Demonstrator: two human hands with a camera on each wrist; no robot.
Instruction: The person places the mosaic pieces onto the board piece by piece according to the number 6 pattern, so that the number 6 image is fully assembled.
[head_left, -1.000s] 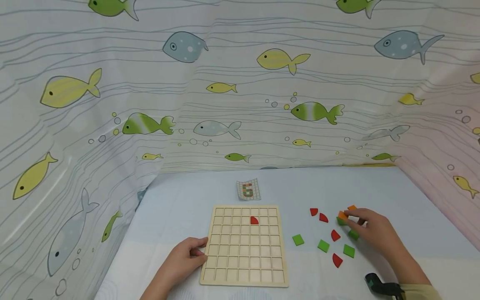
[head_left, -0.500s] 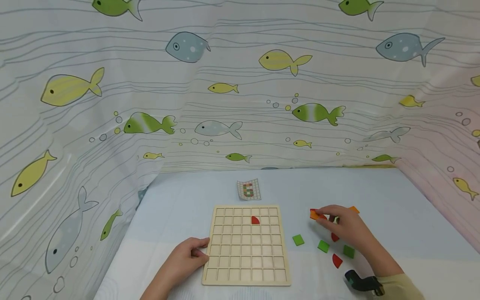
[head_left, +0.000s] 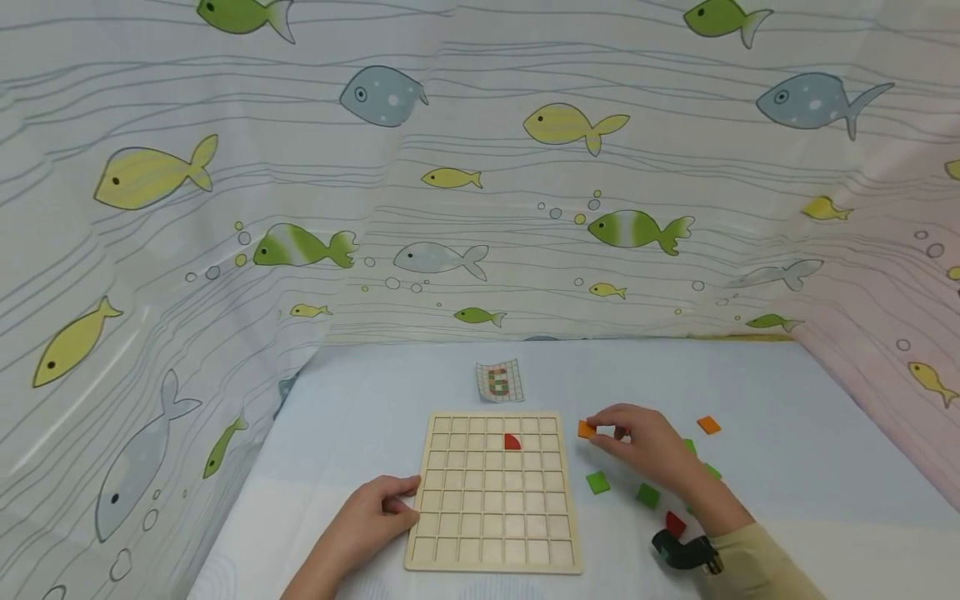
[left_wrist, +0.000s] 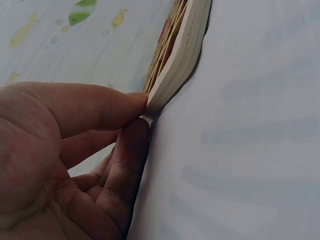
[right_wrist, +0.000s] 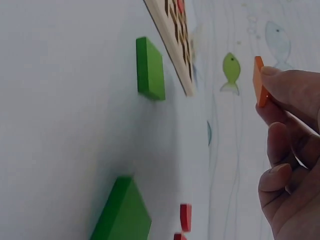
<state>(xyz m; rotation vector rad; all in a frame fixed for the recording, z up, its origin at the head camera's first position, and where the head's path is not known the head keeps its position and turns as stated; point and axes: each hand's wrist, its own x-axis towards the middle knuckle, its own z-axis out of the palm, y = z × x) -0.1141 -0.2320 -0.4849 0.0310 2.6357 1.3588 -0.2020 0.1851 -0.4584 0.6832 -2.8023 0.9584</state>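
A pale wooden grid board [head_left: 412, 546] lies on the table, with one red quarter-circle tile [head_left: 512, 442] in an upper cell. At its left edge, my left hand [head_left: 371, 515] holds the board with thumb and fingers; the left wrist view shows the fingertips against the board's side [left_wrist: 175, 75]. Just right of the board, my right hand [head_left: 648, 442] pinches an orange square tile [head_left: 586, 429] between thumb and index finger. In the right wrist view this orange tile [right_wrist: 259, 82] is raised above the table, its other fingers loosely curled below.
Green square tiles [head_left: 597, 482] and a red quarter-circle tile [head_left: 675, 524] lie right of the board, partly hidden by my right arm. Another orange tile [head_left: 708, 425] lies farther right. Behind the board is a small gridded pattern card [head_left: 498, 381]. A fish-print curtain [head_left: 525, 275] encloses the table.
My right hand has lifted the orange tile from among the scattered pieces and carried it left towards the board. The left hand stays at the board's left edge.
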